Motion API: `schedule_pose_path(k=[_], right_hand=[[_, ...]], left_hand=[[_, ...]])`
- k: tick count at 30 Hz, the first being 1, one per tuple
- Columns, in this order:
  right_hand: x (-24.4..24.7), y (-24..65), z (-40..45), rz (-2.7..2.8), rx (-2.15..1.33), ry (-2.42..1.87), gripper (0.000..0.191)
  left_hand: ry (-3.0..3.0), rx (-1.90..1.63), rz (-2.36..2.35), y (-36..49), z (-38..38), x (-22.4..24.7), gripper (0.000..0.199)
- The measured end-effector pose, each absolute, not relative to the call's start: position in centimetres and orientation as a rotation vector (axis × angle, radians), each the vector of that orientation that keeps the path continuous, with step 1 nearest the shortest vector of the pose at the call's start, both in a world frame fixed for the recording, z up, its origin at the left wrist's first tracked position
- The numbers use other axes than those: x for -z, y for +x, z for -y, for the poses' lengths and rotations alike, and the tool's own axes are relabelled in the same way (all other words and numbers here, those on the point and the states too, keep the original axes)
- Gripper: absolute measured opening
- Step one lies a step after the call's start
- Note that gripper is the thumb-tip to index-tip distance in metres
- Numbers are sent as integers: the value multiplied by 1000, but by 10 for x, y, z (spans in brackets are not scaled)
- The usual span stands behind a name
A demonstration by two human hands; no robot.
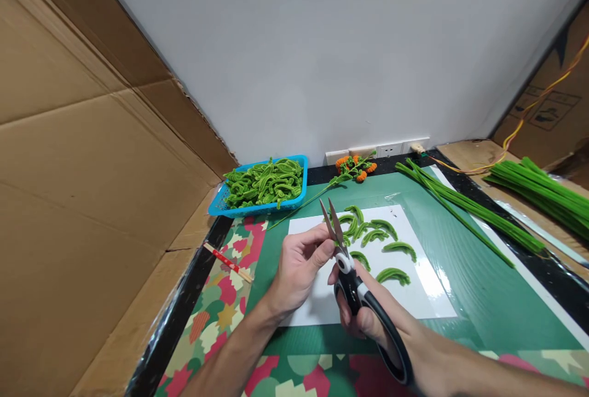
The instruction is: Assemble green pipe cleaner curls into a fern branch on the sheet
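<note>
My right hand (368, 317) is closed round the handles of black and white scissors (348, 280), whose blades point up and away, slightly apart. Just left of the blades, my left hand (301, 265) is closed in a pinch; a bit of green piece (338, 243) shows at its fingertips, mostly hidden behind fingers and blades. Several curved fuzzy green pieces (399, 250) lie beyond the hands on a white sheet (427, 302). At the back left, a blue basket (304, 182) holds a heap of similar green pieces (267, 182).
An orange and green flower stem (354, 170) lies at the back of the green mat (478, 299). Long green stems (478, 210) and a thicker bundle (543, 191) are at the right. Wrapped chopsticks (227, 262) lie left. Cardboard (92, 200) stands at the left, a wall behind.
</note>
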State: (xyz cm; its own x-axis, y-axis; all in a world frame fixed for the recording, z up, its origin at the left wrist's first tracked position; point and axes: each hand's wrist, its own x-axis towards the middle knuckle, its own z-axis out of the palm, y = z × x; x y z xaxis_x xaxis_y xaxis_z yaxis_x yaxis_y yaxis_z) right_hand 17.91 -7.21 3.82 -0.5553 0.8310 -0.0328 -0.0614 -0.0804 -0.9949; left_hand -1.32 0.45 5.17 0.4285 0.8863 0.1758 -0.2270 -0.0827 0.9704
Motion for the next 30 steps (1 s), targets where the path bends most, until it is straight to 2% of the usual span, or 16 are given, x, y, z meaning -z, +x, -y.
schedule_pose_path(k=[6,13,17,30], right_hand=[[-36,178,72,1472,-1867,-788,80],[-35,171,63,1340,-1847,-576,62],[-30,167,58,1195,-1888,-476,62],[-40,188,37,1244,-1844,-787,43]], left_hand=[[1316,-1060,-669,-11,-5,-50,27],[1391,-1121,-789,-16,-11,-47,25],[1613,-1165,-905,-22,-13,-49,22],[2129,-1368,-1022,-20,-9,-49,12]])
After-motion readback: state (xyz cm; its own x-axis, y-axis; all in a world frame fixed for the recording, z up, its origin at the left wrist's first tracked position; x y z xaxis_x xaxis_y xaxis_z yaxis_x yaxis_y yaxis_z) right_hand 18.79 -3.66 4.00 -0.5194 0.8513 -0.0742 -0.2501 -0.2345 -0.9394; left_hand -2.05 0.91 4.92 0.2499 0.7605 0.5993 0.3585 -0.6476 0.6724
